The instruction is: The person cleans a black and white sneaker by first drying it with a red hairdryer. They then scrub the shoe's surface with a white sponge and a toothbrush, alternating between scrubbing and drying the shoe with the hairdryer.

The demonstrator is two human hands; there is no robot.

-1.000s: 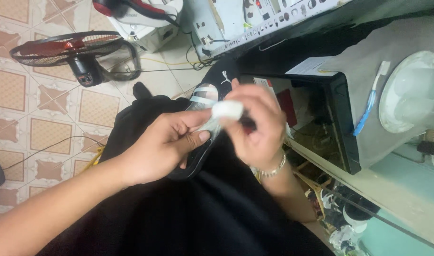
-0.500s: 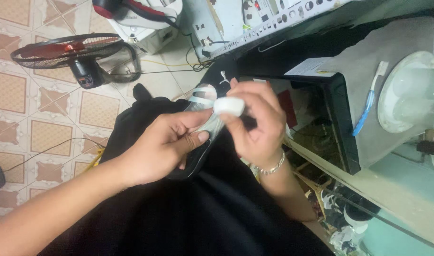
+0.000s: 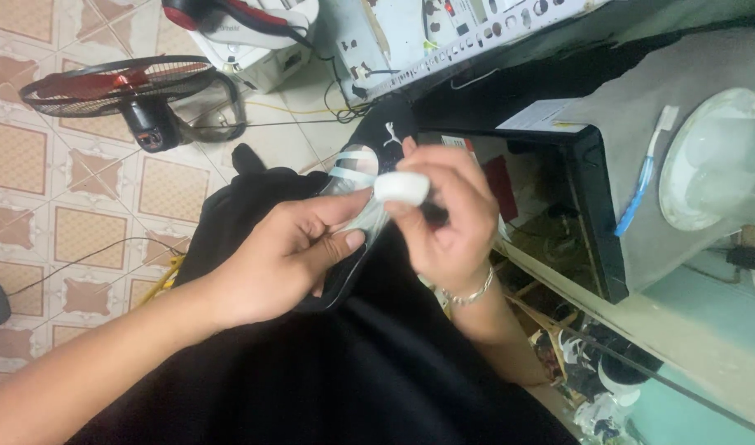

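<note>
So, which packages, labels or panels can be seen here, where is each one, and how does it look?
Clear plastic wrapper: pinched in the left hand, transparent with pale blue-green stripes.
White roll: held in the right hand, small and round.
Paper label: on top of the black box, white rectangle, lying flat.
Control panel: at the top, pale board with small coloured buttons.

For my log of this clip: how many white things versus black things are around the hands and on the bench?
White: 2, the small cap in the right hand, and the round lamp.
Black: 2, the flat slab under the left hand, and the box.
Total: 4
</note>
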